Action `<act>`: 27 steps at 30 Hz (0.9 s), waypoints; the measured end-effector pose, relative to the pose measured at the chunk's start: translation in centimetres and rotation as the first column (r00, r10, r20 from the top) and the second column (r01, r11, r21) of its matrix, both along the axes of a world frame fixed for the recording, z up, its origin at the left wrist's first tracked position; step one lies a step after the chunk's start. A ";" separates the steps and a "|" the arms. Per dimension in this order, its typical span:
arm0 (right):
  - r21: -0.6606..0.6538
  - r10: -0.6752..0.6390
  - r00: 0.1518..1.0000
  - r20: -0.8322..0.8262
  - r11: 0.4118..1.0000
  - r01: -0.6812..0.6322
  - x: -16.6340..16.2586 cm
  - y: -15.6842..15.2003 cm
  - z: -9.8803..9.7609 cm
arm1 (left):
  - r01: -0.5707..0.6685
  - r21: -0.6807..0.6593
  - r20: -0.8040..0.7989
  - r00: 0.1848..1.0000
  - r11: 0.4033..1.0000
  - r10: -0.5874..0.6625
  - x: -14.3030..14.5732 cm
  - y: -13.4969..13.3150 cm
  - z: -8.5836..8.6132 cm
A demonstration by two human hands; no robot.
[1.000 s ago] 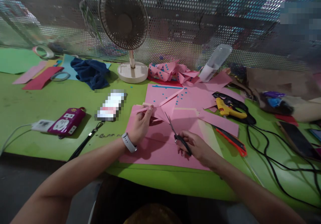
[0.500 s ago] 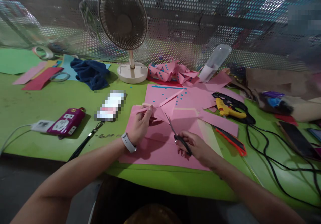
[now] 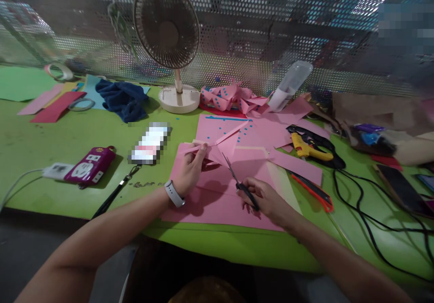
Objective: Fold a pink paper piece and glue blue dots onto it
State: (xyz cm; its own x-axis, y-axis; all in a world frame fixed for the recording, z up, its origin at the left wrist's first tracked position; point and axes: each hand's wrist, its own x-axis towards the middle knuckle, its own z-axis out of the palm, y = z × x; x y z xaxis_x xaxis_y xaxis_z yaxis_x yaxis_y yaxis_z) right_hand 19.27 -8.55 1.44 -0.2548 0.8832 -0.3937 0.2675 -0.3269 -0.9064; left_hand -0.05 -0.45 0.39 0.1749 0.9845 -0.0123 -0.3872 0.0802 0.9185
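We find open green table (image 3: 68,135) on the near left, bounded by the purple power strip (image 3: 88,163) and a black strap (image 3: 117,190). Far ahead the fan (image 3: 167,27) and the pile of pink scraps (image 3: 230,97) block the way. To the right, the yellow glue gun (image 3: 307,149), an orange cutter (image 3: 312,187) and black cables (image 3: 366,217) crowd the surface.

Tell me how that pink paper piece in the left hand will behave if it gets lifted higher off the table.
The pink paper piece looks thin and folded, so it would likely flop or sag beyond the left hand. It is probably very light, so a nudge from the scissors in the right hand could shift it. The fan nearby might flutter it, if running.
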 end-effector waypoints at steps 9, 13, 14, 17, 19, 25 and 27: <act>-0.001 -0.020 1.000 -0.011 1.000 0.020 -0.1 0.0 0.4 | -0.002 0.005 -0.005 1.000 1.000 0.002 -0.1 0.2 -0.2; -0.005 -0.027 1.000 -0.006 1.000 0.027 -0.1 -0.1 0.3 | -0.004 0.001 0.001 1.000 1.000 0.004 -0.1 0.3 -0.3; -0.003 -0.030 1.000 -0.008 1.000 0.030 -0.2 -0.1 0.3 | -0.005 -0.004 0.004 1.000 1.000 0.005 -0.1 0.3 -0.3; 0.000 -0.030 0.999 -0.016 1.000 0.030 -0.2 -0.1 0.4 | -0.009 -0.013 0.011 1.000 1.000 0.009 -0.1 0.3 -0.3; -0.003 -0.030 0.999 -0.019 1.000 0.030 -0.2 -0.1 0.5 | -0.005 -0.016 0.022 1.000 1.000 0.006 -0.1 0.3 -0.4; -0.024 -0.041 0.999 -0.021 0.999 0.041 -0.4 -0.2 0.8 | -0.002 -0.026 0.030 1.000 1.000 0.003 -0.1 0.4 -0.5; -0.029 -0.046 0.999 -0.022 0.999 0.045 -0.4 -0.2 0.8 | -0.007 -0.027 0.030 1.000 1.000 0.008 -0.1 0.4 -0.5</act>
